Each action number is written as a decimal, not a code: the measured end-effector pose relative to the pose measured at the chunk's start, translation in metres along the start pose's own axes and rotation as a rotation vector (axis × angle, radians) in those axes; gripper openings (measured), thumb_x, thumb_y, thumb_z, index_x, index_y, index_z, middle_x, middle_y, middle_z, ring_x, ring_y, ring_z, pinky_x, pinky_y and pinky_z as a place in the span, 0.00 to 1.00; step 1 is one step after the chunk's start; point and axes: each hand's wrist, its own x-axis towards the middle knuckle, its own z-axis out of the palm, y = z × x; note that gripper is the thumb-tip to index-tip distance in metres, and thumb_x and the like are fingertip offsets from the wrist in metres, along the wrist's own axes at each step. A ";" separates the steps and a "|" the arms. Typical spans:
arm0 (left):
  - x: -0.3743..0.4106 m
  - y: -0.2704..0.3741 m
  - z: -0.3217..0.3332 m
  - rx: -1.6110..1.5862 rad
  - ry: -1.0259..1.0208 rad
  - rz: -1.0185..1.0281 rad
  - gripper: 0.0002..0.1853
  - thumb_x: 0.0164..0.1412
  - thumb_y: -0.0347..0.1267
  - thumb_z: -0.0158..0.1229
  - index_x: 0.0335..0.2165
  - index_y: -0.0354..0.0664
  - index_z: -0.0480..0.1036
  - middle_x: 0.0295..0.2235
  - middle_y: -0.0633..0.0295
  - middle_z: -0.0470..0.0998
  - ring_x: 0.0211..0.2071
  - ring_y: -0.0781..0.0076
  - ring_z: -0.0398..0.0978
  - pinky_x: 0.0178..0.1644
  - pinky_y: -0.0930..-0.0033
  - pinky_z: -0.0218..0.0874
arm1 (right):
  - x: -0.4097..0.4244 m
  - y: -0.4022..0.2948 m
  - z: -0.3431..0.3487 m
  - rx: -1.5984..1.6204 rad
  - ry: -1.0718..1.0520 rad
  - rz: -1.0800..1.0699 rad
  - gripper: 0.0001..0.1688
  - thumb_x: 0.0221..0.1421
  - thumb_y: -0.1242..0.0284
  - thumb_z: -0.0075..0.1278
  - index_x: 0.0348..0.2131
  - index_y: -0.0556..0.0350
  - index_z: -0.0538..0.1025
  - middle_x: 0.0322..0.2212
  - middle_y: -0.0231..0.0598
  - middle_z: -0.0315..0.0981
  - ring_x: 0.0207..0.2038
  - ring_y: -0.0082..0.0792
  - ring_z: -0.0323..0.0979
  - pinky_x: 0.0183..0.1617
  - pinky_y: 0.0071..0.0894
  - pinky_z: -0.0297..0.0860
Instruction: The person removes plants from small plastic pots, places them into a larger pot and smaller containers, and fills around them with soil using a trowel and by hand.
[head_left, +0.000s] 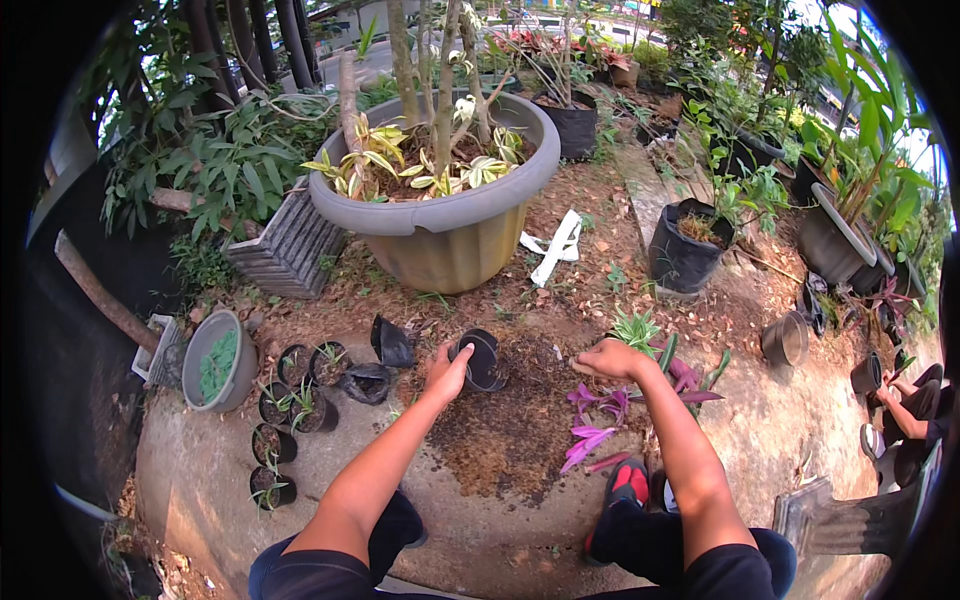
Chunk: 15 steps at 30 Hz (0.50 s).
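My left hand (448, 375) grips the rim of a small black plastic pot (481, 364), thumb on its edge. The pot is tilted, low over a spread of dark loose soil (499, 427) on the concrete. My right hand (611, 360) is over the right side of the soil, palm down with fingers bent. Its fingertips point left, and whether they pinch something small cannot be made out. Beside that hand lie cut purple-leaved plants (589, 446) and a green-and-white spider plant (634, 330).
Several small potted seedlings (315, 412) stand at left, near black polybags (367, 382) and a grey basin (251, 375) holding green netting. A large planter (442, 255) stands ahead. At right are a black grow bag (686, 255) and another person's hands (889, 390) with a pot.
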 end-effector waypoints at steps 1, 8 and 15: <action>-0.004 0.004 0.006 -0.117 -0.123 -0.066 0.44 0.59 0.65 0.51 0.64 0.52 0.58 0.62 0.44 0.62 0.64 0.42 0.59 0.64 0.40 0.51 | -0.008 -0.009 -0.007 -0.030 -0.026 0.029 0.30 0.58 0.46 0.49 0.31 0.53 0.83 0.20 0.37 0.78 0.24 0.31 0.74 0.36 0.35 0.70; -0.028 0.018 0.037 -0.419 -0.478 -0.263 0.47 0.59 0.69 0.42 0.66 0.53 0.52 0.61 0.55 0.67 0.62 0.55 0.63 0.62 0.41 0.52 | -0.030 -0.051 -0.010 -0.377 0.041 0.011 0.33 0.54 0.41 0.47 0.35 0.49 0.85 0.31 0.48 0.82 0.37 0.48 0.80 0.45 0.43 0.73; -0.012 -0.013 0.043 -0.446 -0.598 -0.294 0.45 0.63 0.66 0.39 0.68 0.54 0.47 0.64 0.55 0.61 0.62 0.54 0.63 0.61 0.37 0.54 | -0.040 -0.088 0.011 -0.595 0.223 -0.022 0.34 0.52 0.41 0.49 0.32 0.52 0.85 0.31 0.49 0.82 0.38 0.49 0.81 0.42 0.47 0.76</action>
